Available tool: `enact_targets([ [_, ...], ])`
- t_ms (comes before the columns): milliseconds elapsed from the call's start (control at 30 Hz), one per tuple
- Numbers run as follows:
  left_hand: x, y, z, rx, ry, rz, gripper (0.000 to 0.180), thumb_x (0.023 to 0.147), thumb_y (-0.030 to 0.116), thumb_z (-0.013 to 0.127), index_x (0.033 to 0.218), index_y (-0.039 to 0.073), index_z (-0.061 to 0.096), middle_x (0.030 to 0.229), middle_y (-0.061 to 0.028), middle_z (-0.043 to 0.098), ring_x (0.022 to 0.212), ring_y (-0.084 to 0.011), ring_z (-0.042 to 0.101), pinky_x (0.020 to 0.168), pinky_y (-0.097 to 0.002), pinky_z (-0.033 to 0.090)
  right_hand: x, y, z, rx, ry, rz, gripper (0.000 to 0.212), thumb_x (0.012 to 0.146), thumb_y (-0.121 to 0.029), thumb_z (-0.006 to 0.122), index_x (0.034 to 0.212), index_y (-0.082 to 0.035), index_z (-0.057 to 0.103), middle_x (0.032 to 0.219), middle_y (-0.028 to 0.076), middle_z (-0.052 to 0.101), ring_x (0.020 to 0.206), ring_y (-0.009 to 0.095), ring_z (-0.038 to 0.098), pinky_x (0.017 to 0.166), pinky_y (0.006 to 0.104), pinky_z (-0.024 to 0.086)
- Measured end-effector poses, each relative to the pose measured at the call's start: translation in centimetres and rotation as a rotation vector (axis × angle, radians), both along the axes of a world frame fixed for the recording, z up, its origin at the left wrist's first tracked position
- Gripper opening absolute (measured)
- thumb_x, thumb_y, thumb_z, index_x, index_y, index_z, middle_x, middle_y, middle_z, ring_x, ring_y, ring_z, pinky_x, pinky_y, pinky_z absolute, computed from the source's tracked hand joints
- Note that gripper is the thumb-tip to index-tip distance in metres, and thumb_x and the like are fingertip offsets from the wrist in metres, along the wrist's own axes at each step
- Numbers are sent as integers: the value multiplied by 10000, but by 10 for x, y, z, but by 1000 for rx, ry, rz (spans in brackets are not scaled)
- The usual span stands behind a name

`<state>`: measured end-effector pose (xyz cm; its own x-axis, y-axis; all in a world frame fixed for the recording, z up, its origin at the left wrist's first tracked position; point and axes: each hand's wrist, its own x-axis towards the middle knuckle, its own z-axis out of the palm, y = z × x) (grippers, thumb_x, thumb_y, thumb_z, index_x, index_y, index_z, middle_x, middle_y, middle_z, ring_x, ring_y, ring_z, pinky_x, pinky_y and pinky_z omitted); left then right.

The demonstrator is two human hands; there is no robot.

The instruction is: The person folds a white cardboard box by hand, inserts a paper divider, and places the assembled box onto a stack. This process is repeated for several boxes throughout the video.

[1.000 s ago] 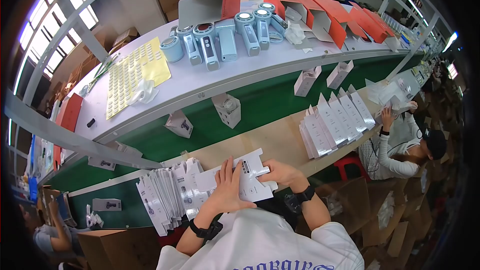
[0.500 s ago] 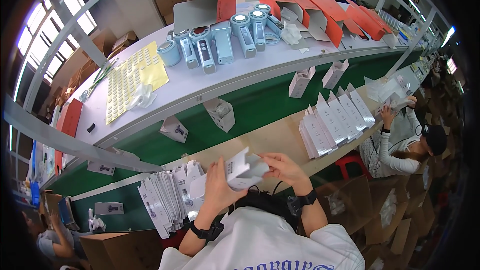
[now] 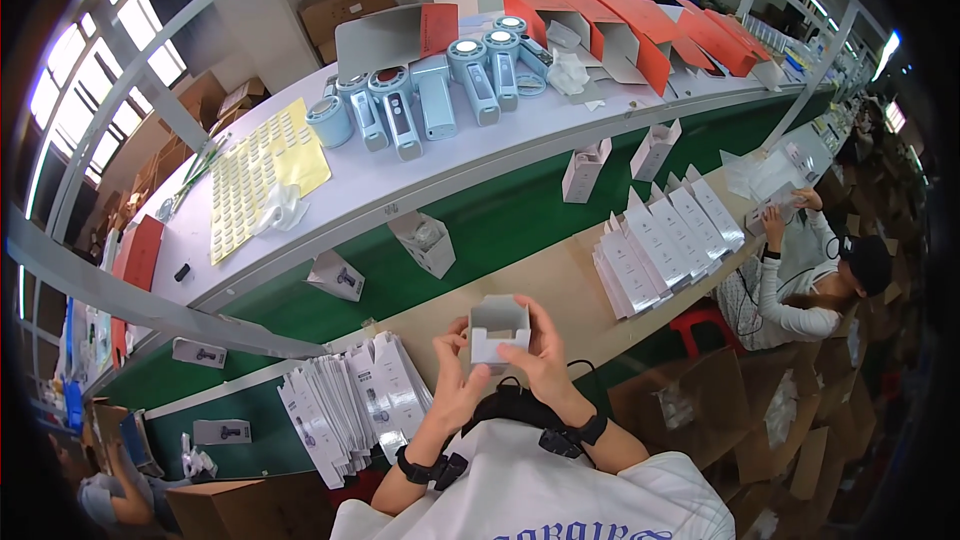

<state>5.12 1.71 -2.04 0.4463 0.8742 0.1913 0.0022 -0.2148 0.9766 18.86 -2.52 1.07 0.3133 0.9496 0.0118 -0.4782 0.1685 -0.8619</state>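
Note:
A small white cardboard box [image 3: 499,347] is held in front of my chest, its open end facing up and toward me. My right hand [image 3: 545,365] grips it along the right side, with the thumb on the front wall by the cut-out edge. On the left side, my left hand [image 3: 455,380] has its fingers curled against the box and the thumb near its lower corner. Just left of my hands stand flattened white cartons [image 3: 325,420] in a tight row, with several partly opened cartons [image 3: 395,390] beside them.
Open white boxes [image 3: 665,240] stand in a row on the right of the bench [image 3: 570,285]. Light-blue handheld devices [image 3: 435,100], a yellow sticker sheet [image 3: 270,175] and red boxes [image 3: 640,25] lie on the upper shelf. A co-worker [image 3: 810,285] sits at the right; a metal post [image 3: 150,290] crosses at left.
The box has turned from lying tilted sideways to upright with its opening toward me. My right hand has moved from its flaps to grip its right side.

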Motion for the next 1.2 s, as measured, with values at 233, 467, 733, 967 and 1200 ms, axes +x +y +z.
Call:
enact_targets([
  [233,13,0,16,-114,-158,103,401,877,50,506,1212,49,285,1254,-153,417,1178,-235,408,1019,-359,305,-10,-2,-8,-69,27,-24,521,820,20,571,1320,-13,430,1256,81,486,1133,164,489,963,294,387],
  [467,8,3,7,104,-233,153,324,866,36,458,1172,64,356,1267,-173,446,1127,-220,450,1005,-360,316,-4,3,17,63,393,130,528,824,109,484,1333,-24,434,1247,94,519,1135,160,499,963,298,402],
  [733,7,5,10,17,-186,159,236,848,69,425,1082,58,455,1236,-154,467,1106,-223,459,975,-342,332,-13,7,0,9,43,19,376,880,46,428,1244,21,518,1281,125,502,1145,189,502,984,317,395],
  [967,0,9,8,56,-103,87,266,855,41,442,1119,26,471,1211,-142,455,1128,-237,444,991,-351,328,-4,7,-9,41,147,115,352,850,73,498,1194,16,551,1244,103,521,1114,161,516,951,311,421],
  [1200,6,5,17,-60,-196,139,323,835,10,521,1157,18,496,1165,-116,480,1077,-207,482,939,-322,375,-14,9,-13,70,-152,10,326,832,80,562,1148,2,562,1178,78,560,1057,148,551,910,296,454],
])
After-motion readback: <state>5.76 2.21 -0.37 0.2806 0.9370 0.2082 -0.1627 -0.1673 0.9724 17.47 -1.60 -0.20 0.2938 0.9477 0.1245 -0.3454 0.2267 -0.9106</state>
